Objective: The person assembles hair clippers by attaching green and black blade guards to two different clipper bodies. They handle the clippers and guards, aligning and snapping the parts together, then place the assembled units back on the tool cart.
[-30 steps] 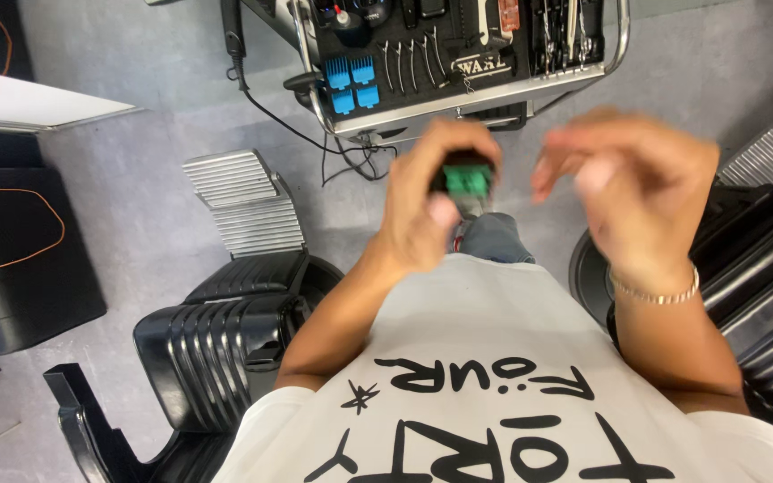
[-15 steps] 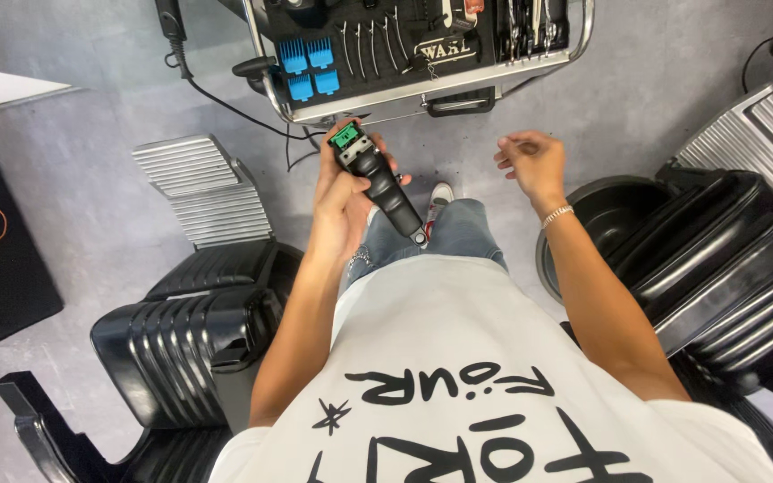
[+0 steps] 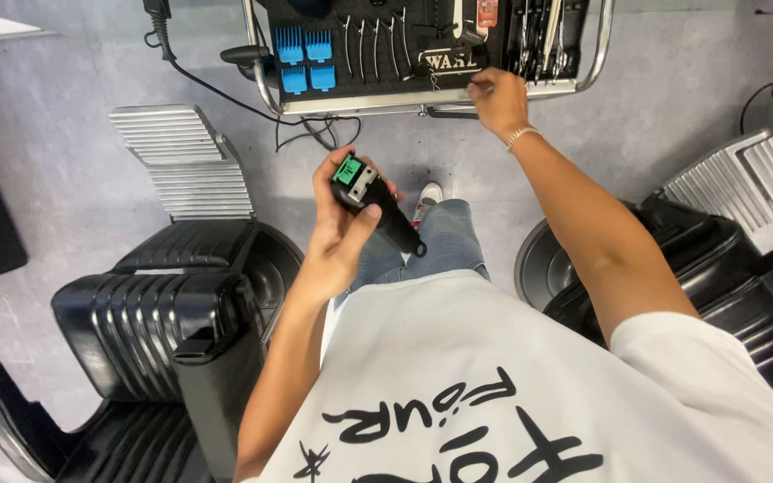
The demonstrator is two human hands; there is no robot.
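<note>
My left hand (image 3: 337,228) grips a black hair clipper (image 3: 376,200) with a green guard on its head, held up in front of my chest. My right hand (image 3: 496,97) is stretched forward to the front edge of a tool cart (image 3: 588,67), its fingers pinched at the black mat there; I cannot tell if they hold anything. On the cart lie blue clipper guards (image 3: 304,55), several scissors and other metal tools (image 3: 378,36).
A black barber chair (image 3: 167,313) stands at my left with its ribbed metal footrest (image 3: 181,161). Another black chair (image 3: 726,268) is at my right. A black cable (image 3: 216,89) runs across the grey floor to the cart.
My right hand has left the clipper and reached forward to the cart's edge. My left hand has stayed shut on the clipper, which has tilted and dropped lower in view.
</note>
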